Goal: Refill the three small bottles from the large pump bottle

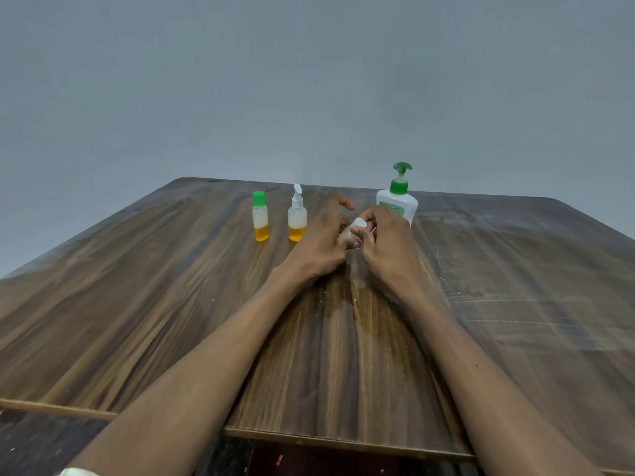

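A plain grey wall rises behind a dark, streaky wood-grain table (171,304), its laminate scuffed and whitened toward the right edge. Two bare forearms reach in from the near edge and meet around the middle of the surface, closer to the far edge than to the near one. There the left hand (319,242) is wrapped around the body of a small translucent plastic bottle (345,235), of which only a sliver shows between the fingers, with a hint of orange at its base. The right hand (386,242) is closed on that bottle's top, thumb and fingertips pinching a small white cap (359,222); whether the cap is screwed on or loose cannot be told.

Beyond the left hand and toward the left edge stand two more small bottles, upright and just apart from each other. One is a small clear bottle with a white flip-top lid standing open (297,214); further left is a small clear bottle with a green screw cap (260,216). Both hold orange liquid below a whitish layer. Just behind the right hand, near the far edge, stands the large white pump bottle with a green pump head (398,197), upright, its lower part hidden by the fingers.
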